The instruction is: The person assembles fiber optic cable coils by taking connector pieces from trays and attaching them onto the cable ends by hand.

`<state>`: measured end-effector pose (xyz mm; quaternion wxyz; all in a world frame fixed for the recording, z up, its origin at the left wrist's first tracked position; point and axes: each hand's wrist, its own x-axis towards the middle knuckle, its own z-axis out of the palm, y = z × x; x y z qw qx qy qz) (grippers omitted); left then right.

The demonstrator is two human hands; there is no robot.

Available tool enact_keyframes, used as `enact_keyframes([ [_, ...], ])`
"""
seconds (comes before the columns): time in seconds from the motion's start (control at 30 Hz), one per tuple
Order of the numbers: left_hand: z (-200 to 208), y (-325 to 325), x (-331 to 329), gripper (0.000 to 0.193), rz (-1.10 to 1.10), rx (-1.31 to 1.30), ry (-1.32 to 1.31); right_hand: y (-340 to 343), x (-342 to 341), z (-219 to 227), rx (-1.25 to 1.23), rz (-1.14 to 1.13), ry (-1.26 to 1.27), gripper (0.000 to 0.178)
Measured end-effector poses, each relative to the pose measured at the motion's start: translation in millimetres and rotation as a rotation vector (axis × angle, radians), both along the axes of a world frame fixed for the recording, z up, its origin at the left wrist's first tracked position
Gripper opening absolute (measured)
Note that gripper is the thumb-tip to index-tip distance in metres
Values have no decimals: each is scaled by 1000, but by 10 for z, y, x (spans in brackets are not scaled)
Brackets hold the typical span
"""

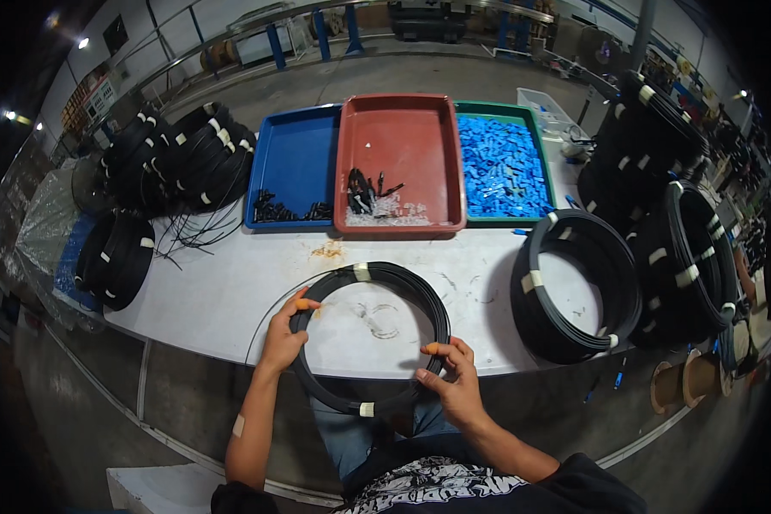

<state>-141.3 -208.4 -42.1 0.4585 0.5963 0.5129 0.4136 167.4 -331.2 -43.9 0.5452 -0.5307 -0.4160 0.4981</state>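
A coil of black cable [441, 321], bound with cream tape at the top and bottom, is held over the near edge of the table. My left hand [283, 338] grips the left side of its ring. On the right side, my right hand [452, 377] has its thumb and fingers closed round the ring. Orange covers sit on a finger of each hand. From the coil's upper left a loose cable end curves down outside my left hand. Part of the ring's lower right is hidden by my right hand.
Beyond the coil stand a blue tray [293, 154] and a red tray [400, 163] with small black parts, and a green-rimmed tray [546, 163] full of blue connectors. Stacked cable coils [535, 313] flank the white table [206, 295] on the right, more coils [118, 257] on the left.
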Motion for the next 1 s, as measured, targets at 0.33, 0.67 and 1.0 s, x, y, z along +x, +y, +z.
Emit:
enact_keyframes([
  [0.33,178,698,453,63,-417,40,197,-567,203,396,-356,123,424,35],
  [0.67,657,71,542,27,87,480,281,204,514,1298,-80,425,-658,36],
  [1.0,89,-949,253,70,544,141,192,1985,-74,707,326,305,-895,29],
])
